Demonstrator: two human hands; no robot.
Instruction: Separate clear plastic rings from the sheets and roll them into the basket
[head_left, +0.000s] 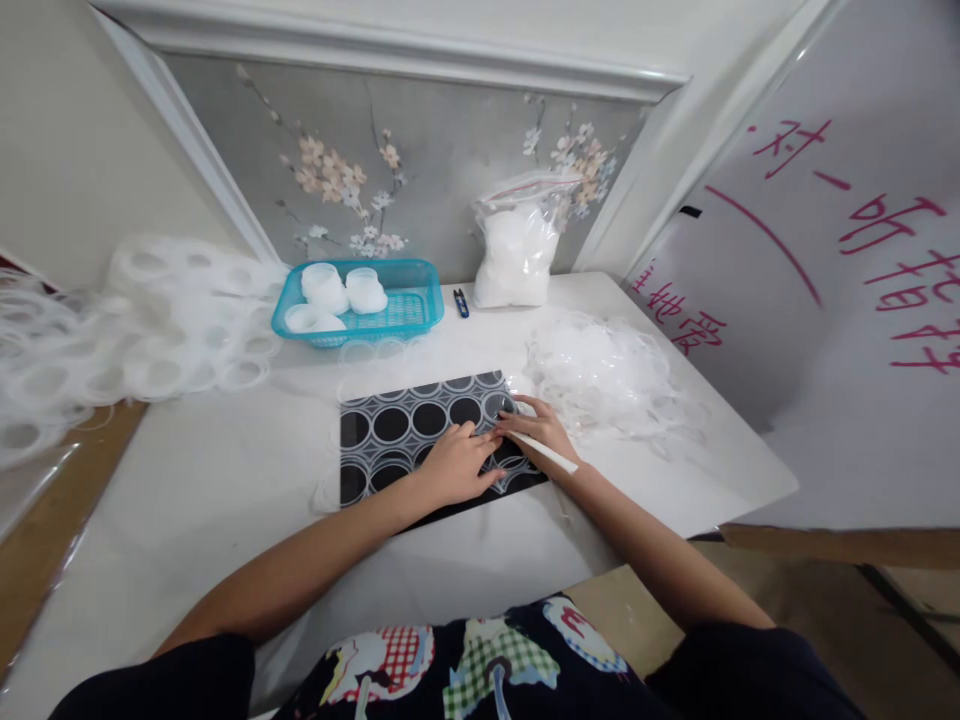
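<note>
On a white table point(202, 490), the left hand point(459, 465) lies spread, seemingly steadying a pale ringed sheet point(411, 423) over a black board point(435, 512) that likely makes it visible, while the right hand point(541, 428), its grip unclear from here, touches a white stick point(551, 456) at the sheet's right end.

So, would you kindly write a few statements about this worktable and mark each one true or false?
1. The left hand and right hand are both at the black sheet. True.
2. The small snips lie inside the blue basket. False: they lie on the white table, between the basket and the clear bag.
3. White stacks sit in the basket. True.
4. The clear bag stands left of the basket in the picture. False: it stands to the right.
5. A white strip shows at the right hand. True.
</note>
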